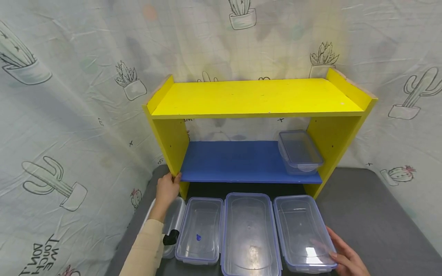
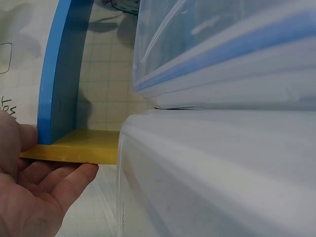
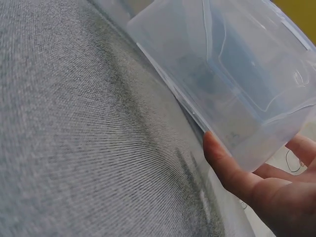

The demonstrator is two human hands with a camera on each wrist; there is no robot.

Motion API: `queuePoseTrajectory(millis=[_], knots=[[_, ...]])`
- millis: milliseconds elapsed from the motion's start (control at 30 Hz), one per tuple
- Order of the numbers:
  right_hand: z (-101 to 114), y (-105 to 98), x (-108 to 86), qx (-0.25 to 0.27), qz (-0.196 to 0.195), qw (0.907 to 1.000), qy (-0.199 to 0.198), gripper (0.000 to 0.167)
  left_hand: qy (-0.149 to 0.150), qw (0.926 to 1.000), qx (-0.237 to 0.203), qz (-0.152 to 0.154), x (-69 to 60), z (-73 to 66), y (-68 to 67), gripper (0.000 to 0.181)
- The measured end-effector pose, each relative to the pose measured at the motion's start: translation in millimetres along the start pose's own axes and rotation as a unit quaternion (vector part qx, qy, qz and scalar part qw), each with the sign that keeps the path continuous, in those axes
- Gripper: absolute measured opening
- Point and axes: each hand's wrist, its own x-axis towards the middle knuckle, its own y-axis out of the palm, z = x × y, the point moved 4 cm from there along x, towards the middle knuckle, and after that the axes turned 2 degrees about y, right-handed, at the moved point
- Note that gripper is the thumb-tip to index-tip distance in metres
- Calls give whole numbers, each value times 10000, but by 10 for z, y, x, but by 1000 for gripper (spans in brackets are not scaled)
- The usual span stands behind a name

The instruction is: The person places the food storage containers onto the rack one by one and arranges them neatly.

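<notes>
My left hand (image 1: 168, 191) grips the left side panel of the yellow shelf (image 1: 259, 96) at the blue board's front corner. In the left wrist view the fingers of my left hand (image 2: 34, 182) curl under the yellow panel (image 2: 74, 150), thumb on its other side. My right hand (image 1: 347, 253) holds the near right corner of the rightmost lidded container (image 1: 300, 230). The right wrist view has my right hand (image 3: 266, 187) with its thumb along the lower edge of the clear container (image 3: 237, 74) and fingers round its end.
Left of that container stand a large container (image 1: 248, 230), a smaller one (image 1: 202, 226) and another (image 1: 174, 214) partly behind my left arm. A lidded container (image 1: 299, 151) sits at the right end of the blue board (image 1: 235, 161). Patterned cloth (image 1: 86, 115) hangs behind the grey table (image 1: 362, 207).
</notes>
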Motion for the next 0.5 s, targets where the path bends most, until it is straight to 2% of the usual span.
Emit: queuePoseTrajectory(millis=[67,133,200,333,500], knots=[[6,22,-1,151,-8,9998,105,65,-4,10000,17,-4,0,-3,-2,33],[16,60,4,562,210,9982,74,65,0,10000,19,7,-2,-7,-3,33],[32,104,14,951,560,9939,-82,66,19,10000,26,10,-1,-7,0,33],[75,166,41,1224,1046,9856,-513,67,60,10000,31,-20,-3,-4,5,33],[115,176,59,798,639,9937,-455,67,63,9999,24,-78,6,7,-1,31]])
